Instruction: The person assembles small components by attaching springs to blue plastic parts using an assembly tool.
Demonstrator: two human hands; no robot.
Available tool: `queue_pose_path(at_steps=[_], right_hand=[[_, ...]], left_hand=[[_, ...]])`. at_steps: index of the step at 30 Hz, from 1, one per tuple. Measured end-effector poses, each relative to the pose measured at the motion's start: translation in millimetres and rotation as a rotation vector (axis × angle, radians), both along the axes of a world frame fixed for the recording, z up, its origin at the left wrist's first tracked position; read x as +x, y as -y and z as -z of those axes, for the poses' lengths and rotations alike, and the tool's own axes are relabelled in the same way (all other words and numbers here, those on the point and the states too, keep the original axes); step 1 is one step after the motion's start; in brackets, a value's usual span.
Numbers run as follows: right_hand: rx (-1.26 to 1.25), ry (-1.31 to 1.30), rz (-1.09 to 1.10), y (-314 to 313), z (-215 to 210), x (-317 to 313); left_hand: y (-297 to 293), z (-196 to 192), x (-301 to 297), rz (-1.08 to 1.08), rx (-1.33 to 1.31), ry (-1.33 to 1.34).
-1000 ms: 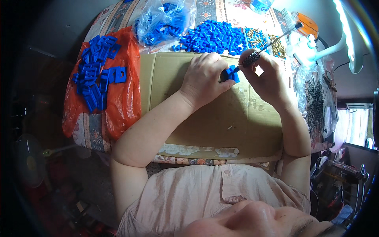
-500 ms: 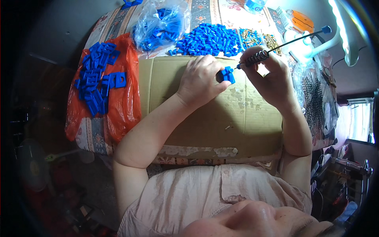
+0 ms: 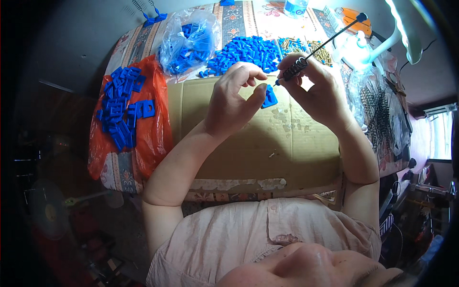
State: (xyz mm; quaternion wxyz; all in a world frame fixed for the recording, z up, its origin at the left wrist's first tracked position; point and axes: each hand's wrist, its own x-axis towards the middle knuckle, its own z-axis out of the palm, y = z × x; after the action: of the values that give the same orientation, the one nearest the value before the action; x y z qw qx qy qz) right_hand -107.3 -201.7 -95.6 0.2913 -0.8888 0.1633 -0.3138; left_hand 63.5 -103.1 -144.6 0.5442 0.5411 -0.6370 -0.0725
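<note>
My left hand (image 3: pixel 234 98) is over the cardboard, its thumb and fingers apart with nothing between them. Just beyond its thumb tip is a small blue plastic bracket (image 3: pixel 270 97); whether the thumb touches it I cannot tell. To the right, my right hand (image 3: pixel 313 93) is closed on a dark coil spring (image 3: pixel 295 69) with a thin rod (image 3: pixel 331 43) running out of it. At its upper end the rod carries a dark blue cap (image 3: pixel 362 17), while a small blue tip (image 3: pixel 278 82) shows at the lower end, close to the bracket.
Cardboard (image 3: pixel 229 158) covers the table's middle. Blue brackets (image 3: pixel 119 107) lie on a red plastic bag (image 3: pixel 158 105) at left. Behind are a clear bag (image 3: pixel 189 50), a pile of blue caps (image 3: pixel 248 52) and brass-coloured pieces (image 3: pixel 320 51). A lamp (image 3: pixel 406 28) and dark springs (image 3: pixel 375 112) are at right.
My left hand's fingers have opened off the blue bracket, which now sits slightly lower in view. My right hand has shifted slightly left with the spring and rod. The whole view has tilted a little.
</note>
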Motion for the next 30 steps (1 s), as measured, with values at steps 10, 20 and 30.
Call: queue_pose_path(at_steps=[10, 20, 30], right_hand=[[-0.003, -0.064, 0.034, -4, -1, 4], [-0.041, 0.052, -0.018, -2, -1, 6], [0.003, 0.05, -0.026, 3, -3, 6]], left_hand=[[4, -7, -9, 0.0, -0.07, 0.046], [2, -20, -12, -0.019, -0.106, 0.143], [11, -21, -3, 0.023, 0.009, 0.168]])
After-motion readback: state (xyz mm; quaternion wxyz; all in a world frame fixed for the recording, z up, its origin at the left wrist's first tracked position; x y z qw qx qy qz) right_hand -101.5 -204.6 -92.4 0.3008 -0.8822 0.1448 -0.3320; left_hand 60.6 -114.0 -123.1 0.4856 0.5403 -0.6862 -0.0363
